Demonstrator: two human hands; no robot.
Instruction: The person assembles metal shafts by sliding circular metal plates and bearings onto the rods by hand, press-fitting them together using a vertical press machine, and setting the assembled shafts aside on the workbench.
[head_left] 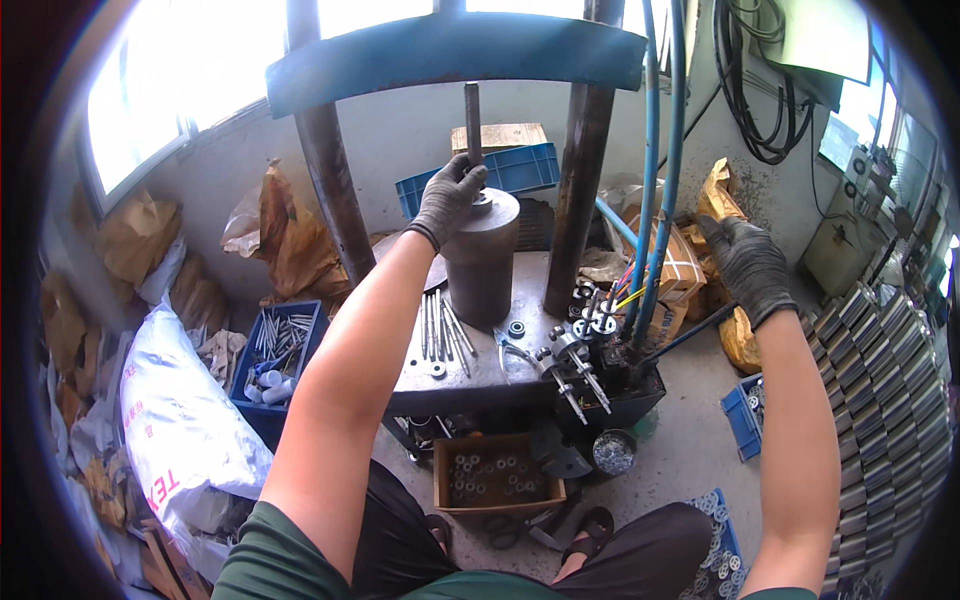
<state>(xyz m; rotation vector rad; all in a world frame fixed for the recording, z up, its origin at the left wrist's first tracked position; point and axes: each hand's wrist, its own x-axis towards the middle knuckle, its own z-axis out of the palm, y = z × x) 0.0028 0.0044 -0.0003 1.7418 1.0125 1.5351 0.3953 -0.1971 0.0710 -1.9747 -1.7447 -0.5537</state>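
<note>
Head | metal bench [535, 285] bearing steel cylinder [480, 270] | pale wall [390, 140] | bright window [220, 60]

Left hand [448, 203] (gloved) at rod [473, 120] above cylinder [480, 278]; right hand [750, 264] near lever [696, 333].

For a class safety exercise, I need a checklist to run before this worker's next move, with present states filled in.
1. Gloved: ok, left hand and right hand.
2. Metal rod upright: ok, over the cylinder.
3. Left hand clear of the metal rod: not ok, it holds it.
4. Right hand gripping the black lever: cannot tell.
5. Bench free of loose parts: not ok, thin rods lie there.
</note>
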